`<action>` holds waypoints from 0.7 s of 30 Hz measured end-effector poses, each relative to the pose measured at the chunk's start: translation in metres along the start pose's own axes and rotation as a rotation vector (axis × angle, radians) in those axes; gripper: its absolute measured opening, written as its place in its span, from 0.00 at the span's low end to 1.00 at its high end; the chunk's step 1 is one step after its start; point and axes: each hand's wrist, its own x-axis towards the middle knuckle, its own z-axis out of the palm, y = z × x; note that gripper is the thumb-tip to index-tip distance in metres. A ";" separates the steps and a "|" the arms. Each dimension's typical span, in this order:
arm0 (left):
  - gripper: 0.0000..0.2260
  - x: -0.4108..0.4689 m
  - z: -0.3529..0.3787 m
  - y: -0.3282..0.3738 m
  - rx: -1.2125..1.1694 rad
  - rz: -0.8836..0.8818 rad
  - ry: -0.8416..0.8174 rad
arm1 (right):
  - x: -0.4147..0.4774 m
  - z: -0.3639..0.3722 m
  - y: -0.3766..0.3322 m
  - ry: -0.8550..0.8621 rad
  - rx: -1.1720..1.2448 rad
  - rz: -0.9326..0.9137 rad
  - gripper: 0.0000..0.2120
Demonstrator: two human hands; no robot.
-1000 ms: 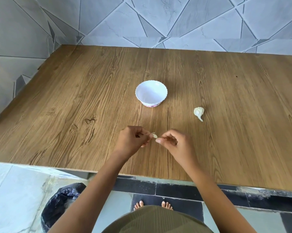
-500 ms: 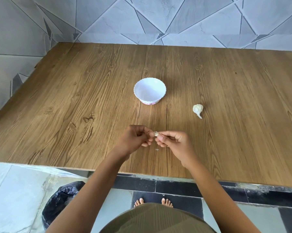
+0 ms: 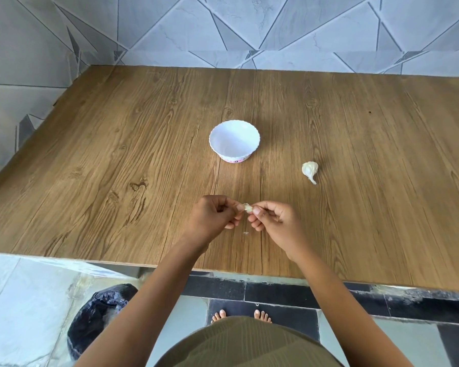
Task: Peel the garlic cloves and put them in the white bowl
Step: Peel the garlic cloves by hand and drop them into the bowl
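A small pale garlic clove [image 3: 247, 207] is pinched between the fingertips of both hands just above the wooden table [image 3: 117, 160], near its front edge. My left hand [image 3: 214, 219] holds it from the left and my right hand [image 3: 274, 222] from the right, fingers curled. The white bowl [image 3: 234, 141] with a scalloped rim stands beyond the hands at mid-table and looks empty. A garlic bulb [image 3: 310, 170] lies to the right of the bowl. A tiny flake of skin [image 3: 246, 233] lies on the table below the hands.
A tiled wall rises behind the table and along its left side. On the floor at lower left stands a bin with a black bag [image 3: 98, 316]. My bare feet [image 3: 241, 315] show on the dark floor tiles under the table's front edge.
The hands have closed together on the clove, from slightly apart a second ago. A small flake of skin now lies on the table beneath them.
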 end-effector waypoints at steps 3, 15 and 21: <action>0.04 0.000 0.000 0.000 0.001 0.019 0.071 | -0.003 0.001 -0.002 0.039 0.089 0.007 0.06; 0.05 -0.003 0.007 0.000 0.155 0.137 0.169 | -0.002 0.003 -0.003 0.155 0.003 -0.042 0.11; 0.05 -0.005 0.006 -0.001 0.001 0.029 0.146 | -0.004 0.002 -0.003 0.141 -0.018 -0.081 0.09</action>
